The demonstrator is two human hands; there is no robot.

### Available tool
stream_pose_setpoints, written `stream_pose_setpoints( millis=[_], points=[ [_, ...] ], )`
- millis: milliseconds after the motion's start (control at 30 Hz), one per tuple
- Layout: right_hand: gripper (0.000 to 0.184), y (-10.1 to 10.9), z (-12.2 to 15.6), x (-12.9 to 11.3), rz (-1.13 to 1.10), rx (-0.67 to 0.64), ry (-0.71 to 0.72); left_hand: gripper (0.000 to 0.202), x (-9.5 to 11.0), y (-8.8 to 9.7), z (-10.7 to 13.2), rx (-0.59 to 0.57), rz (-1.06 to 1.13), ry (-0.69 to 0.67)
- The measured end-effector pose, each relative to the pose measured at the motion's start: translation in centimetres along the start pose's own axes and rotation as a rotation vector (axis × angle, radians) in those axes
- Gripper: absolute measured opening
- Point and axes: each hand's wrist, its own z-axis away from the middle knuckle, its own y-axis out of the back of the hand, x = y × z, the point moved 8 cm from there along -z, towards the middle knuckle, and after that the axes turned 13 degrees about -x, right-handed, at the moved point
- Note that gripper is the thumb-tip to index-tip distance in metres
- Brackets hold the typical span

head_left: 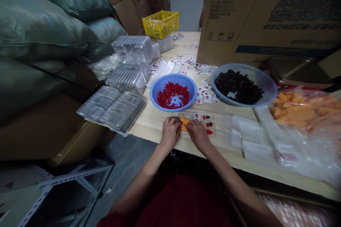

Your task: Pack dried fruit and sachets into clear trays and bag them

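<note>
Between my two hands lies a flat orange piece (184,123), set in the left part of a clear plastic tray (214,126) near the table's front edge. My left hand (170,131) pinches the piece's left side, and my right hand (198,133) holds its right side, fingers bent inward. To the right in the same tray are small red pieces (209,132) and dark pieces (207,117). A white sachet with a red mark (196,116) sits at the tray's back, just beyond my right fingers. My fingers hide part of the orange piece.
A blue bowl of red pieces (152,94) stands behind the tray; another bowl (273,92) holds dark pieces. Sachets (206,94) lie scattered between them. Stacked clear trays (114,108) are left, a yellow basket (160,28) behind, a bag of orange pieces (301,110) right.
</note>
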Motion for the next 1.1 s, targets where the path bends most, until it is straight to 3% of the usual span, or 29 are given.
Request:
stream_pose_setpoints(
  millis=[100,200,367,567,633,733,800,867,967,1033,1100],
  points=[
    [0.021,-0.1,0.1,0.4,0.064,-0.04,-0.028,0.023,0.3,0.0,-0.5,-0.061,-0.159,0.038],
    [0.015,0.2,0.2,0.9,0.069,0.003,-0.052,0.02,0.9,0.7,-0.6,-0.067,-0.264,0.067],
    [0.025,0.6,0.1,0.9,0.109,0.036,-0.066,0.022,2.0,0.6,-0.8,-0.087,-0.323,-0.001],
    [0.02,0.9,-0.2,0.6,0.105,-0.025,-0.087,0.022,1.6,1.1,-0.9,-0.049,-0.329,0.046],
    [0.022,2.1,0.3,0.6,-0.042,0.057,-0.069,0.025,2.6,2.2,-0.4,0.024,-0.23,0.009],
    [0.024,4.5,1.6,1.5,-0.511,0.255,-0.082,0.038,5.5,3.3,0.5,0.145,-0.05,-0.156],
    [0.047,5.3,2.2,1.9,-0.806,0.292,-0.123,0.05,7.8,2.2,0.8,0.103,-0.033,-0.327],
    [0.059,5.5,2.8,1.7,-1.067,0.257,-0.161,0.057,8.6,0.3,0.8,0.0,-0.092,-0.396],
    [0.042,5.6,4.1,1.3,-1.414,0.183,-0.153,0.052,5.6,-0.1,0.9,-0.06,-0.082,-0.254],
    [0.039,6.0,5.4,1.8,-1.392,0.177,-0.149,0.045,2.4,2.4,1.7,-0.011,0.024,-0.163],
    [0.041,6.4,6.7,2.9,-1.087,0.238,-0.149,0.034,-1.8,6.7,2.8,0.125,0.1,-0.047]
  ],
)
